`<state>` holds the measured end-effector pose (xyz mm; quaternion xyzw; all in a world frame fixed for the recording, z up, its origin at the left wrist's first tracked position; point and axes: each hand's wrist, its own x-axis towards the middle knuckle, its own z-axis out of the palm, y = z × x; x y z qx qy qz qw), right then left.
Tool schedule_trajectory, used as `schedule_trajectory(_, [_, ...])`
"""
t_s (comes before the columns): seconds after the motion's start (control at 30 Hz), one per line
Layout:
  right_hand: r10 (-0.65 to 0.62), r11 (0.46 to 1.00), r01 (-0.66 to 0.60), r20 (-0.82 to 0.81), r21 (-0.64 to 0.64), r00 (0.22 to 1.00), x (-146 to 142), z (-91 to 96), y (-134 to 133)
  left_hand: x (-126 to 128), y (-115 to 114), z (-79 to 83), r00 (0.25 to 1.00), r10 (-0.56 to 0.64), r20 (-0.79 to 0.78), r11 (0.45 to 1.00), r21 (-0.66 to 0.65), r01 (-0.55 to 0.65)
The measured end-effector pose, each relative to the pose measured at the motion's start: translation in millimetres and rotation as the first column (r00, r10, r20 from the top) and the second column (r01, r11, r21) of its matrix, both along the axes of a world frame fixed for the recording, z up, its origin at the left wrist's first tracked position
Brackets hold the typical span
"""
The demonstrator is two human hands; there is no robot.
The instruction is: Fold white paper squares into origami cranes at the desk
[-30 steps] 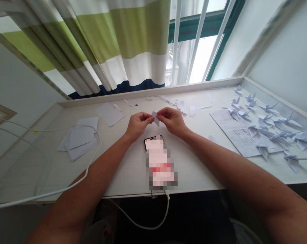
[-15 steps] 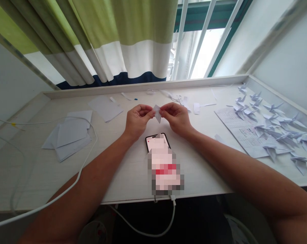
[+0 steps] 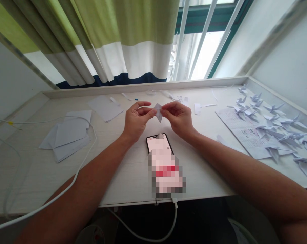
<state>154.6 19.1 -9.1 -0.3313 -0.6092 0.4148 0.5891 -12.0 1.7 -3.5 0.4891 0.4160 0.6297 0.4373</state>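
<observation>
A small diamond-shaped piece of folded white paper is held up between my hands, above the desk. My left hand pinches its left corner between thumb and a finger, while the index finger is lifted away. On the opposite corner, my right hand has thumb and fingertips closed, the other fingers curled in. Just below the hands lies a phone, its screen lit and mostly blurred out. Several folded paper cranes stand in a cluster at the right of the desk.
Loose white paper sheets lie in a stack at the left, with more paper behind. A printed sheet lies partly under the cranes. One white cable crosses over my left forearm; a charging cable hangs below the desk edge.
My left index finger has lifted away from the folded paper. Both hands still pinch it in nearly the same place. The whole view has shifted slightly.
</observation>
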Motion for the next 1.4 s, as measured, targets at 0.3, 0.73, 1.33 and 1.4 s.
schedule_trajectory(0.3, [-0.014, 1.0, 0.013, -0.026, -0.013, 1.0, -2, 3.2, -3, 2, -3, 3.4, 1.0, 0.011, -0.013, 1.0, -0.009, -0.011])
schedule_trajectory(0.73, [0.139, 0.976, -0.15, -0.078, -0.16, 0.987, 2, 2.4, 1, 1, -2, -3.9, 0.998, -0.064, 0.004, 0.998, 0.006, 0.064])
schedule_trajectory(1.33, [0.126, 0.98, -0.138, -0.094, -0.142, 0.988, 5, -2.5, 2, 0, -2, -6.4, 0.996, -0.055, -0.069, 0.998, 0.021, 0.057])
schedule_trajectory(1.4, [0.127, 0.981, -0.14, -0.101, -0.137, 0.987, 3, -3.6, 3, 0, -2, -5.9, 0.996, -0.04, -0.085, 0.998, 0.042, 0.043])
